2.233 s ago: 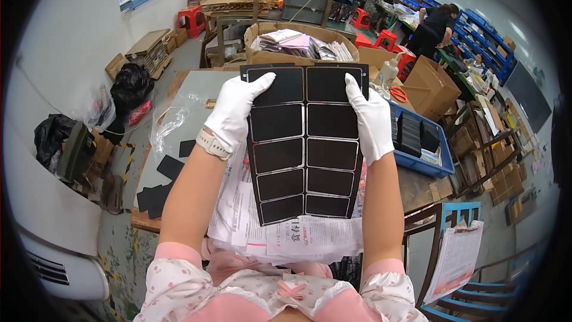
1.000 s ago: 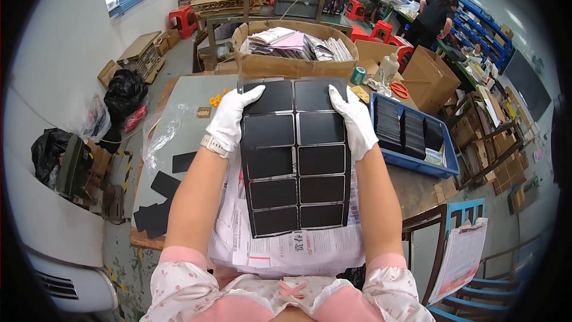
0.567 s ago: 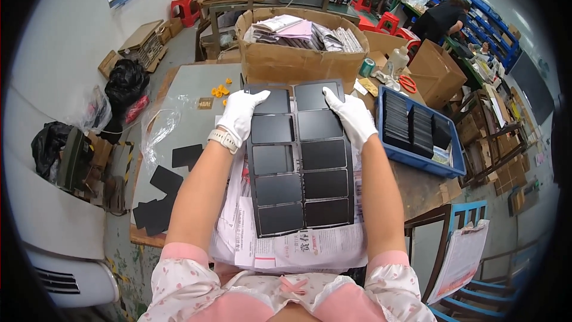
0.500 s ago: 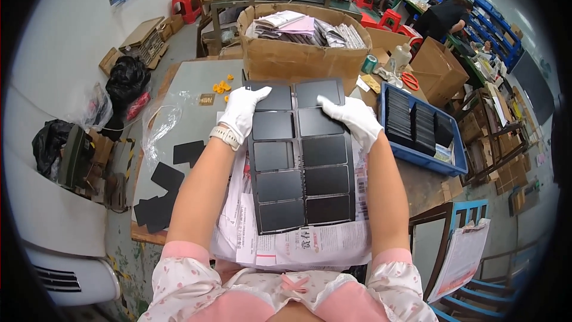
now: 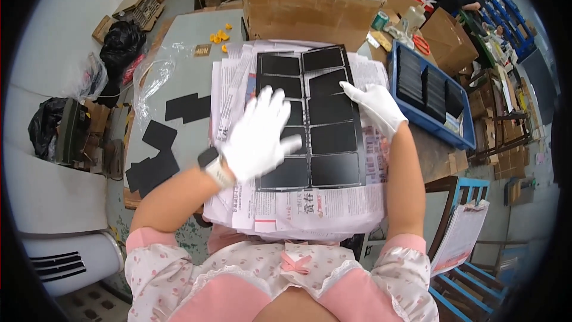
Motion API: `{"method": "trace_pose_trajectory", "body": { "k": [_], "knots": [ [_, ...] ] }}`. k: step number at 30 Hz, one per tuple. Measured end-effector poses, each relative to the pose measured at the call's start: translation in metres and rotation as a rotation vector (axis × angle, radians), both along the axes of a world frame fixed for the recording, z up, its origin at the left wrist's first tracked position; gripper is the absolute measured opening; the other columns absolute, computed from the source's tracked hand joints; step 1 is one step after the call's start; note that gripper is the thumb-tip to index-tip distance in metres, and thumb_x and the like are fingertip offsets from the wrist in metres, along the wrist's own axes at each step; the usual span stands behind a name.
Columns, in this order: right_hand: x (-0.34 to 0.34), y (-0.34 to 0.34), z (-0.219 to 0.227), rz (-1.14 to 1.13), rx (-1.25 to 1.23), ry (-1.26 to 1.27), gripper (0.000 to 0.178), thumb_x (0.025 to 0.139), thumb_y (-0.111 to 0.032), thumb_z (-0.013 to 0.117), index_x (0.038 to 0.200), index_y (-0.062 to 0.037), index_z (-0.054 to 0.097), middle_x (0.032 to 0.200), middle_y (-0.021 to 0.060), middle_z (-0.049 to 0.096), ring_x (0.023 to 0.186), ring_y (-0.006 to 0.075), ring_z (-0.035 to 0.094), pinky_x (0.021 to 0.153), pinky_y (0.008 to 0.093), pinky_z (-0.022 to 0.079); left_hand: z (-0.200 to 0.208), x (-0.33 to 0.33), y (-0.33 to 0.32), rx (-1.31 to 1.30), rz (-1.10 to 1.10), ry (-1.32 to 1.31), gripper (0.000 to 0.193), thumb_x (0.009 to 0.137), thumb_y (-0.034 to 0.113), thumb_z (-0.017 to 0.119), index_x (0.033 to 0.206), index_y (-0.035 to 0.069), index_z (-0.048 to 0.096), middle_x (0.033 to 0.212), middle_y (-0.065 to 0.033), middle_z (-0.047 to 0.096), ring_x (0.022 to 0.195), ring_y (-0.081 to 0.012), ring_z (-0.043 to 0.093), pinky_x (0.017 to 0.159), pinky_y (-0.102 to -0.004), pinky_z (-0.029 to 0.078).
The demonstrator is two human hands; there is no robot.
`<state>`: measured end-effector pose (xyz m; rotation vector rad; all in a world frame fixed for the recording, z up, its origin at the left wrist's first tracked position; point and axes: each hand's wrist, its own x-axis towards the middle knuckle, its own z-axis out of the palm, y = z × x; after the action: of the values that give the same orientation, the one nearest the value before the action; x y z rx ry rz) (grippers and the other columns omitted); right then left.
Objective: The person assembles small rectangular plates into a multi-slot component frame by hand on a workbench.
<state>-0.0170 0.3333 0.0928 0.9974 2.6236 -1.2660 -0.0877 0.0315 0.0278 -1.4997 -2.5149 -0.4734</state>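
Observation:
A thin black sheet (image 5: 335,131) of rounded rectangular cards in two columns lies on a stack of newspaper in front of me. In the right column, second from the far end, one card (image 5: 327,83) sits askew, with a pale gap along its upper edge. My left hand (image 5: 257,137), white-gloved, is open and spread over the left column, slightly blurred. It hides several cards; I cannot tell whether it touches them. My right hand (image 5: 376,106), also gloved, holds the sheet's right edge with one digit on top; its other fingers are mostly hidden.
Loose black cards (image 5: 159,135) and yellow bits (image 5: 219,37) lie on the table at left. A big cardboard box (image 5: 304,15) of paper stands behind the newspaper (image 5: 286,209). At right are a blue crate (image 5: 468,137) of black cards, orange-handled scissors (image 5: 421,45) and a blue chair (image 5: 462,203).
The sheet, held up in both hands before, is now down on the newspaper. My left hand has let go of its far left corner and moved nearer, over the left column.

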Motion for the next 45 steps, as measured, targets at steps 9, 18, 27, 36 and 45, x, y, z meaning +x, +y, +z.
{"method": "trace_pose_trajectory", "body": {
  "k": [9,18,27,36,45],
  "knots": [
    [0.048,-0.063,0.024,0.091,-0.193,-0.079,0.049,0.111,-0.044,0.070,0.092,0.0010,0.072,0.058,0.0063,0.065,0.044,0.0179,0.064,0.044,0.0330,0.048,-0.028,0.038,-0.033,-0.130,-0.088,-0.039,0.080,0.102,0.046,0.073,0.155,-0.011,0.054,0.166,-0.0357,0.046,0.158,-0.0518,0.042,0.133,-0.0594,0.030],
    [0.018,-0.120,0.034,0.736,0.715,0.638,0.045,0.106,-0.029,0.057,0.078,0.0024,0.073,0.058,0.0162,0.065,0.052,0.0284,0.069,0.063,0.0352,0.059,-0.031,0.037,-0.035,-0.080,-0.126,-0.018,0.082,0.103,0.050,0.071,0.155,-0.012,0.056,0.166,-0.0387,0.047,0.158,-0.0533,0.043,0.131,-0.0610,0.032],
    [0.001,-0.160,0.042,0.883,0.832,0.608,0.059,0.101,-0.010,0.067,0.159,-0.0165,0.063,0.092,0.0081,0.068,0.079,0.0308,0.074,0.066,0.0446,0.063,0.052,-0.046,-0.077,0.806,0.113,-1.702,0.066,0.112,0.061,0.061,0.085,0.001,0.071,0.090,-0.0202,0.080,0.074,-0.0249,0.076,0.071,-0.0361,0.062],
    [0.055,-0.165,-0.026,0.459,0.729,0.741,0.030,0.104,-0.011,0.071,0.132,-0.0029,0.071,0.128,0.0189,0.071,0.119,0.0442,0.070,0.101,0.0484,0.058,0.079,-0.053,-0.089,0.699,0.178,-1.327,0.031,0.112,0.025,0.065,0.105,-0.003,0.077,0.096,-0.0012,0.077,0.081,-0.0080,0.069,0.073,-0.0264,0.054],
    [-0.065,-0.136,-0.005,0.256,0.828,0.849,0.034,0.110,-0.023,0.062,0.139,-0.0057,0.069,0.146,0.0226,0.068,0.133,0.0447,0.065,0.113,0.0529,0.053,0.056,-0.054,-0.088,0.708,0.091,-1.343,0.038,0.117,0.026,0.060,0.118,-0.007,0.078,0.107,-0.0059,0.081,0.095,-0.0112,0.072,0.088,-0.0290,0.056]
  ]
}}
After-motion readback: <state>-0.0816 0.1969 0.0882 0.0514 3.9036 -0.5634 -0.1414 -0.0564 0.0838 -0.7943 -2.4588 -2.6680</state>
